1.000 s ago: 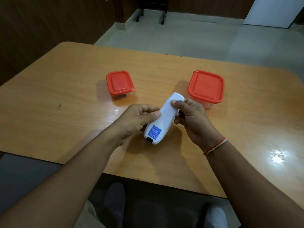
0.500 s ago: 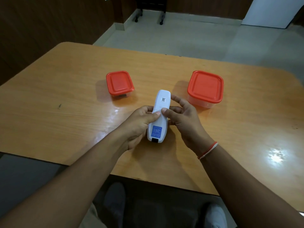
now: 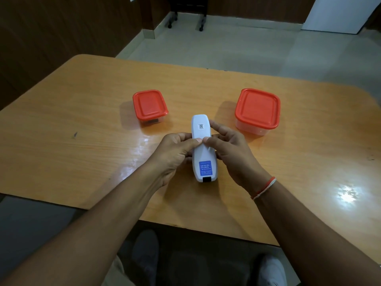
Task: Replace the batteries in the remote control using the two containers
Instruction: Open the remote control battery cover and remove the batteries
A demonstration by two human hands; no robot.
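Dim room, sharp focus; overhead glare on the glossy table, wide-angle bending at the edges.

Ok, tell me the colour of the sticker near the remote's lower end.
Blue, with white print; the sticker shows clearly in the head view.

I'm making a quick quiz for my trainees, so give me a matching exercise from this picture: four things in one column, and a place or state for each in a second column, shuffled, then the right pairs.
Column one:
1. remote control
2. small container
3. large container
4. wrist thread

Column two:
A. lidded, on the table to the right of the remote
B. on the right wrist
C. back side up, held by both the left hand and the right hand
D. lidded, on the table to the left of the remote

Pairs: 1-C, 2-D, 3-A, 4-B
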